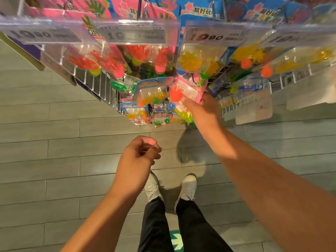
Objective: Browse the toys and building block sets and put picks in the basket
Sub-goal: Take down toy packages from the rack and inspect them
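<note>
I see the grey plank floor [54,142] filling most of the frame, from the left edge to the lower right. Across the top runs the display rack [101,88] with many hanging toy packs, and a row of clear price tag holders [134,31] stands along the upper part. Lower centre of the frame, I see two legs in dark trousers [181,230] and white shoes [188,188], and a green floor marking [176,240] between them at the bottom edge.

My right hand [203,110] reaches up in the centre right of the frame. Its fingers and thumb pinch the lower part of a pink toy pack [189,90], which holds an orange sticky hand and hangs tilted among the other packs in the middle of the rack. The pack is at the rack, not in any basket.

My left hand [140,155] is in the centre of the frame, below the rack. Its fingers are curled in and pressed together, and I can see nothing clearly between them.
</note>
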